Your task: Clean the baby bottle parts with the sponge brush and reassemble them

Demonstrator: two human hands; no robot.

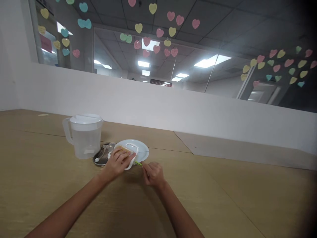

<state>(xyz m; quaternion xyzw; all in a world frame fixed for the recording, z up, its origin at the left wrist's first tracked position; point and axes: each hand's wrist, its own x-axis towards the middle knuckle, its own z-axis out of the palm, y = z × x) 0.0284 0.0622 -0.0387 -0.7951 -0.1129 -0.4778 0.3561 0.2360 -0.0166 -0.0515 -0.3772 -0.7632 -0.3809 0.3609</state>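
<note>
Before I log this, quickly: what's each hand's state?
Left hand: holding a white-handled item, partly hidden.
Right hand: closed on a thin green stick.

Holding bare left forearm (71, 208) and right forearm (178, 211) forward, angled inward. Gripping with left hand (117, 163), back upward, bent at fingers. Gripping likewise with right hand (153, 173), curled nearly into fist, near left one.

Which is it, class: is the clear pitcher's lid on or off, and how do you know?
On: the white lid covers the top of the clear pitcher, which stands upright on the table.
</note>
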